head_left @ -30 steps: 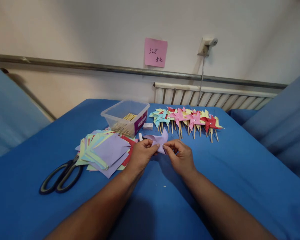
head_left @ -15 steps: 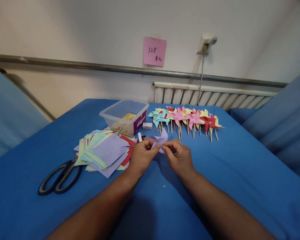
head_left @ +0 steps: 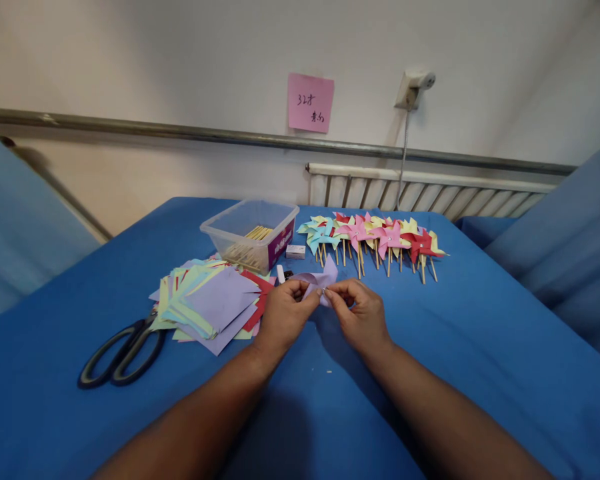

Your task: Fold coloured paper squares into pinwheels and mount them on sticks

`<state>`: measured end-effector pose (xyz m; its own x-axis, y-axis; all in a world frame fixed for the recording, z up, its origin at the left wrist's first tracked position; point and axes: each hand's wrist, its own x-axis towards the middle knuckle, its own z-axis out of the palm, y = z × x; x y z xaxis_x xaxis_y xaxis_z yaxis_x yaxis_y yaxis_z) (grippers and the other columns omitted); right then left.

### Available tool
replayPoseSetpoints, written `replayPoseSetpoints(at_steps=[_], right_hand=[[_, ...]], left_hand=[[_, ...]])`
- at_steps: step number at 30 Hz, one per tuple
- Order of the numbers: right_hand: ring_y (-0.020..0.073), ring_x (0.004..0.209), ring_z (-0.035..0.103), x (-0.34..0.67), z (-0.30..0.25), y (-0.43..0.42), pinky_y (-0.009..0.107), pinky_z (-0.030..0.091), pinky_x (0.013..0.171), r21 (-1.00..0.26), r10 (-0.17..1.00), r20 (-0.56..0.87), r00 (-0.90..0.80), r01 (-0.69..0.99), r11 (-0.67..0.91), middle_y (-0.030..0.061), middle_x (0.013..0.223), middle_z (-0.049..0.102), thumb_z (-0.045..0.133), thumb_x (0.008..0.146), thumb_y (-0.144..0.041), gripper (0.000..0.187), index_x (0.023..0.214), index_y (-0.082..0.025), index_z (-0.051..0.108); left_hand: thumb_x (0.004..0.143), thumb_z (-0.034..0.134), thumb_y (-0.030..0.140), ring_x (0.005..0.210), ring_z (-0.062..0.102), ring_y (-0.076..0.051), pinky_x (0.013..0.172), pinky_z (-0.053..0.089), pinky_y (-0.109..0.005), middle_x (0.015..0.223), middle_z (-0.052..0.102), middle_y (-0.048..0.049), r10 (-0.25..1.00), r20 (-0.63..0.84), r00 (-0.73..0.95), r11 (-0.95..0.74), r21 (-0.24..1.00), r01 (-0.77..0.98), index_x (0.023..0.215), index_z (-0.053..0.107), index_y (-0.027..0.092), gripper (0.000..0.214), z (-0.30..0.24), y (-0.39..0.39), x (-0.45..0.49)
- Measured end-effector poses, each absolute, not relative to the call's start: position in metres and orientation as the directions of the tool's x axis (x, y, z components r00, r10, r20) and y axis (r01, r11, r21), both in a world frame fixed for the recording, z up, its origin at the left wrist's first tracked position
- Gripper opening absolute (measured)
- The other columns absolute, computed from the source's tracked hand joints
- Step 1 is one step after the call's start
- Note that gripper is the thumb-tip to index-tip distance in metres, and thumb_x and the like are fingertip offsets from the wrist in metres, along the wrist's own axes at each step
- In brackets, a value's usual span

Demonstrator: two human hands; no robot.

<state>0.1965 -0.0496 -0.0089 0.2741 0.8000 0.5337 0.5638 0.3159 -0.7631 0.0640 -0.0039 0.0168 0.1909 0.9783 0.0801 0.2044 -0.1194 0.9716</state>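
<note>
Between my two hands is a purple paper pinwheel [head_left: 329, 272], its corners folded in toward the middle and one point sticking up. My left hand [head_left: 287, 313] is closed, thumb and fingers pinching the folded paper from the left. My right hand [head_left: 359, 312] is closed at the pinwheel's centre, with a tiny silvery pin [head_left: 324, 291] at its thumb and fingertip; most of the pin is hidden. Left of my hands lies a loose pile of cut paper squares [head_left: 223, 298] in purple, green, yellow, blue and red.
Scissors [head_left: 130, 350] lie left of the paper. Behind stands a clear plastic box [head_left: 220, 230] with wooden sticks [head_left: 250, 247]. A small white box [head_left: 295, 252] and a white-and-black object [head_left: 281, 274] are near my hands. Several pinwheels on sticks [head_left: 390, 237] lie back right, before a radiator [head_left: 430, 193].
Both hands stay almost in place around the purple pinwheel. The right fingertips have shifted slightly at its centre, where a silvery spot shows more clearly.
</note>
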Motion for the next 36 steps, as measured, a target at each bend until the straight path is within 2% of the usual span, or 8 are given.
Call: replayPoseSetpoints(at_steps=[8,15,18,22,25,28,30,36], right_hand=[[0.0123,0.06,0.055,0.195,-0.006,-0.051,0.025,0.043,0.06,-0.841,0.831,0.459,0.314,0.456,0.292,-0.0011,0.067,0.062,0.06,0.081,-0.023,0.01,0.073,-0.019,0.066],[0.0147,0.073,0.06,0.194,-0.01,-0.044,0.027,0.047,0.067,-0.929,0.853,0.358,0.38,0.239,0.283,0.0037,0.085,0.065,0.066,0.076,-0.026,0.009,0.071,-0.018,0.066],[0.0135,0.066,0.058,0.193,-0.012,-0.042,0.027,0.048,0.064,-0.96,0.895,0.28,0.348,0.075,0.271,0.0018,0.074,0.064,0.065,0.076,-0.028,0.011,0.072,-0.018,0.063],[0.0119,0.062,0.055,0.19,-0.013,-0.042,0.025,0.046,0.062,-0.966,0.904,0.252,0.346,0.034,0.256,-0.001,0.067,0.061,0.068,0.074,-0.027,0.012,0.073,-0.018,0.06],[0.0106,0.06,0.052,0.187,-0.013,-0.041,0.023,0.044,0.056,-0.963,0.888,0.236,0.395,-0.03,0.269,-0.0034,0.068,0.058,0.071,0.071,-0.025,0.021,0.088,-0.02,0.06],[0.0104,0.058,0.052,0.185,-0.011,-0.041,0.022,0.044,0.054,-0.944,0.888,0.237,0.395,-0.125,0.307,-0.0063,0.067,0.055,0.072,0.07,-0.023,0.056,0.121,-0.025,0.05],[0.0106,0.058,0.053,0.184,-0.01,-0.04,0.023,0.045,0.055,-0.934,0.896,0.227,0.381,-0.175,0.311,-0.0063,0.068,0.057,0.073,0.069,-0.023,0.066,0.129,-0.025,0.044],[0.0108,0.057,0.054,0.191,-0.012,-0.039,0.023,0.042,0.054,-0.967,0.946,0.144,0.29,-0.164,0.198,-0.0007,0.068,0.063,0.072,0.07,-0.03,0.018,0.079,-0.017,0.063]], left_hand=[[0.073,0.064,0.025,0.07,0.062,-0.016,0.066,0.045,-0.025,0.078,0.071,-0.0009,0.926,0.293,0.24,-0.355,0.891,0.283,0.084,0.071,0.02,0.014,0.013,-0.008,0.061],[0.074,0.063,0.024,0.069,0.062,-0.016,0.066,0.045,-0.024,0.076,0.07,-0.0002,0.924,0.272,0.268,-0.342,0.902,0.264,0.082,0.071,0.019,0.012,0.015,-0.008,0.06],[0.074,0.063,0.023,0.069,0.063,-0.016,0.066,0.046,-0.024,0.077,0.07,-0.0008,0.931,0.257,0.26,-0.324,0.911,0.256,0.082,0.071,0.019,0.012,0.014,-0.008,0.06],[0.072,0.065,0.023,0.069,0.063,-0.016,0.064,0.046,-0.023,0.075,0.07,-0.0004,0.94,0.248,0.235,-0.301,0.926,0.228,0.082,0.07,0.018,0.012,0.012,-0.006,0.062],[0.072,0.066,0.025,0.066,0.063,-0.015,0.06,0.046,-0.023,0.072,0.07,-0.0001,0.949,0.215,0.231,-0.264,0.941,0.21,0.081,0.07,0.017,0.013,0.01,-0.005,0.062],[0.073,0.066,0.026,0.066,0.063,-0.015,0.06,0.046,-0.022,0.072,0.07,0.0003,0.95,0.197,0.242,-0.246,0.95,0.194,0.081,0.07,0.017,0.013,0.008,-0.005,0.062],[0.073,0.066,0.027,0.066,0.063,-0.015,0.06,0.046,-0.022,0.072,0.07,0.0004,0.948,0.195,0.252,-0.245,0.952,0.185,0.081,0.069,0.017,0.013,0.008,-0.005,0.062],[0.073,0.065,0.024,0.064,0.062,-0.014,0.059,0.044,-0.021,0.07,0.068,0.0012,0.946,0.188,0.265,-0.245,0.949,0.2,0.08,0.068,0.017,0.011,0.009,-0.006,0.062]])
